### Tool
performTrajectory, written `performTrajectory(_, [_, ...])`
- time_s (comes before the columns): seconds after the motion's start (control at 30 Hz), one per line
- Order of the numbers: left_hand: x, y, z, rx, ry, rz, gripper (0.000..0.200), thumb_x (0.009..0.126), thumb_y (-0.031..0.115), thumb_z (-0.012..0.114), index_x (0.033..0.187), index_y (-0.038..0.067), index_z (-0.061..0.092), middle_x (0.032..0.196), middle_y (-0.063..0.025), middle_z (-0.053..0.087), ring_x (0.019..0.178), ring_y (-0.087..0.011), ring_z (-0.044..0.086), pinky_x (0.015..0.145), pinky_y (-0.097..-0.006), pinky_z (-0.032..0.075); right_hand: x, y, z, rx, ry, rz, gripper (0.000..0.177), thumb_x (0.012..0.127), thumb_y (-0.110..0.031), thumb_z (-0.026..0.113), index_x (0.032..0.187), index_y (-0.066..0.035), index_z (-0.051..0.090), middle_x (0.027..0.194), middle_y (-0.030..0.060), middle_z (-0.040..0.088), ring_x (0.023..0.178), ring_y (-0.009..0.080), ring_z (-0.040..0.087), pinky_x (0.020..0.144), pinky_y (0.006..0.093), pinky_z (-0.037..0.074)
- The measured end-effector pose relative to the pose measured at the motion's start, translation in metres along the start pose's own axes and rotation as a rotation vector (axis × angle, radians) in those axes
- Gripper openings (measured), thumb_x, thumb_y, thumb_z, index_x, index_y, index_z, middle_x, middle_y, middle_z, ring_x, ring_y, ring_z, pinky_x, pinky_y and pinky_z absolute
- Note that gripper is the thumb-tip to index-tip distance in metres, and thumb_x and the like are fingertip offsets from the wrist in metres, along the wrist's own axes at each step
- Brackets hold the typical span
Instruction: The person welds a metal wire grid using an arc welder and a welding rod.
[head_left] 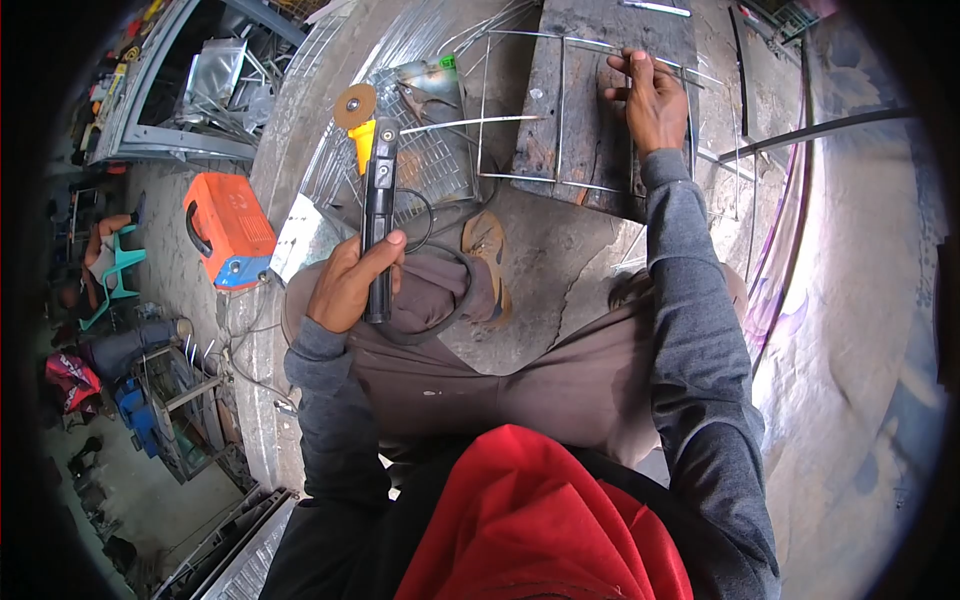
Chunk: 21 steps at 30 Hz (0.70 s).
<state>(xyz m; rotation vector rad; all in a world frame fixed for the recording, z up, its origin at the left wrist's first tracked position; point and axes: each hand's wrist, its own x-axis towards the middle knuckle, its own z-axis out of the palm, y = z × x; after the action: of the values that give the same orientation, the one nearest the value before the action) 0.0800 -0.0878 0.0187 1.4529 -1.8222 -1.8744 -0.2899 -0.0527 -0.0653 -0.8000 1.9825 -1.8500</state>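
My left hand [350,282] is wrapped round the handle of a black welding electrode holder [381,190]. A thin welding rod [465,124] juts from its jaw to the right, its tip over the near left part of a metal rod frame [562,105]. The frame lies across a dark, worn wooden board [590,135]. At the frame's far side my right hand [655,108] pinches its rod between thumb and fingers. Just beyond the holder, a yellow angle grinder [361,145] with a brown disc [355,104] is partly hidden.
An orange welding machine [235,228] stands at left. Wire mesh [430,140] and loose metal rods [400,45] lie ahead. A cable [465,290] loops over my left leg. A white marker-like stick [655,8] rests on the board's far end. Another person's legs [105,235] show far left.
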Motion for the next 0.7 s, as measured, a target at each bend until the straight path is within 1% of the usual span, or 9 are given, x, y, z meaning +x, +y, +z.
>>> performTrajectory(0.1, [-0.0009, 0.0021, 0.0, -0.008, -0.001, -0.01, 0.04, 0.095, 0.041, 0.06, 0.084, 0.002, 0.057, 0.066, -0.003, 0.053, 0.062, -0.011, 0.054, 0.058, -0.025, 0.041, 0.0021, 0.0008, 0.0012, 0.036, -0.002, 0.03, 0.044, 0.1, -0.038, 0.05, 0.107, 0.001, 0.07, 0.097, 0.0079, 0.074, 0.066, 0.015, 0.07, 0.065, 0.0253, 0.054])
performTrajectory(0.3, [0.0004, 0.0007, 0.0, -0.013, -0.005, -0.021, 0.039, 0.095, 0.039, 0.06, 0.085, 0.002, 0.057, 0.066, -0.0026, 0.052, 0.061, -0.0103, 0.053, 0.057, -0.0243, 0.04, 0.0019, 0.0006, 0.0008, -0.017, 0.002, 0.017, 0.043, 0.1, -0.037, 0.05, 0.107, 0.0, 0.07, 0.096, 0.0074, 0.074, 0.066, 0.0146, 0.07, 0.065, 0.025, 0.054])
performTrajectory(0.43, [0.0001, 0.0005, -0.0001, -0.012, -0.006, -0.009, 0.039, 0.096, 0.039, 0.06, 0.084, 0.002, 0.056, 0.066, -0.0025, 0.052, 0.061, -0.0101, 0.053, 0.057, -0.0244, 0.04, 0.0019, 0.0008, 0.0006, 0.002, -0.003, 0.016, 0.043, 0.1, -0.038, 0.05, 0.107, 0.0, 0.07, 0.096, 0.0073, 0.075, 0.066, 0.0146, 0.07, 0.065, 0.0249, 0.054])
performTrajectory(0.5, [-0.0005, 0.0019, 0.0003, -0.008, -0.003, -0.013, 0.039, 0.095, 0.039, 0.06, 0.084, 0.002, 0.056, 0.066, -0.0025, 0.052, 0.061, -0.01, 0.053, 0.057, -0.0244, 0.04, 0.0032, 0.0023, -0.0006, 0.023, -0.058, 0.05, 0.046, 0.099, -0.044, 0.053, 0.116, -0.003, 0.064, 0.106, 0.0057, 0.072, 0.069, 0.0131, 0.067, 0.054, 0.0221, 0.045])
performTrajectory(0.63, [-0.0011, 0.0037, 0.0006, 0.0, 0.002, -0.022, 0.039, 0.095, 0.04, 0.06, 0.084, 0.002, 0.056, 0.066, -0.0025, 0.052, 0.061, -0.01, 0.053, 0.057, -0.0243, 0.041, 0.0024, 0.0023, -0.0002, 0.01, -0.059, 0.048, 0.046, 0.099, -0.044, 0.053, 0.117, -0.004, 0.064, 0.107, 0.0057, 0.072, 0.07, 0.0131, 0.067, 0.055, 0.0223, 0.045])
performTrajectory(0.7, [-0.0002, 0.0024, 0.0002, 0.001, 0.001, -0.016, 0.039, 0.095, 0.04, 0.06, 0.084, 0.002, 0.056, 0.067, -0.0024, 0.052, 0.061, -0.0101, 0.053, 0.057, -0.0243, 0.041, 0.0016, 0.0007, 0.0014, 0.003, -0.003, 0.029, 0.042, 0.1, -0.037, 0.05, 0.107, 0.0, 0.069, 0.097, 0.0072, 0.074, 0.066, 0.0143, 0.07, 0.064, 0.0253, 0.053])
